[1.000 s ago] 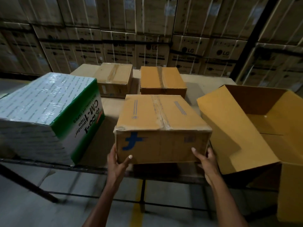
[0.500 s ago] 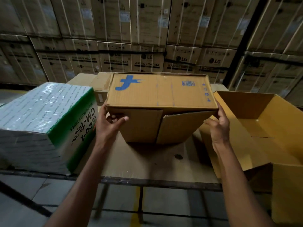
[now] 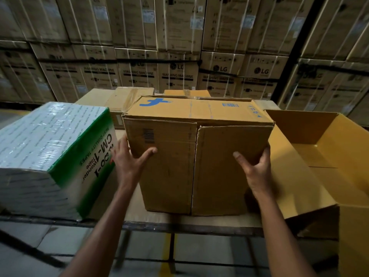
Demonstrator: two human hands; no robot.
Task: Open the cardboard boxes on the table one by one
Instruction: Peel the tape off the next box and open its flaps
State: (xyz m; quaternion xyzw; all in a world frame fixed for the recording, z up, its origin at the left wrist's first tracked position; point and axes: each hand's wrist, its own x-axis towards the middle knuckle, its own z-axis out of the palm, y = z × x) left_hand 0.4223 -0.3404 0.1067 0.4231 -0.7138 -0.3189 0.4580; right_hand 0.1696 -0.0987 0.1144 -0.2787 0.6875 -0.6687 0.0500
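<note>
A brown cardboard box (image 3: 191,156) with a blue logo stands on end near the table's front edge. Its untaped flaps face me, with a seam down the middle, and the logo side faces up. My left hand (image 3: 129,166) grips its left edge, thumb on the flap face. My right hand (image 3: 257,170) grips its right edge, thumb on the right flap. Behind it, partly hidden, stand two taped boxes: one at the back left (image 3: 127,98) and one at the back centre (image 3: 187,93).
A large white and green shrink-wrapped tape carton (image 3: 50,148) sits on the table's left. A big open yellow-brown box (image 3: 319,156) stands at the right, close to my right hand. Stacked washing machine cartons (image 3: 179,56) wall the back. The table's front edge (image 3: 179,226) is below the box.
The box was lifted from lying flat and tipped over. It now rests on end with its flap side turned toward me. Both hands shifted from its lower front corners to its side edges.
</note>
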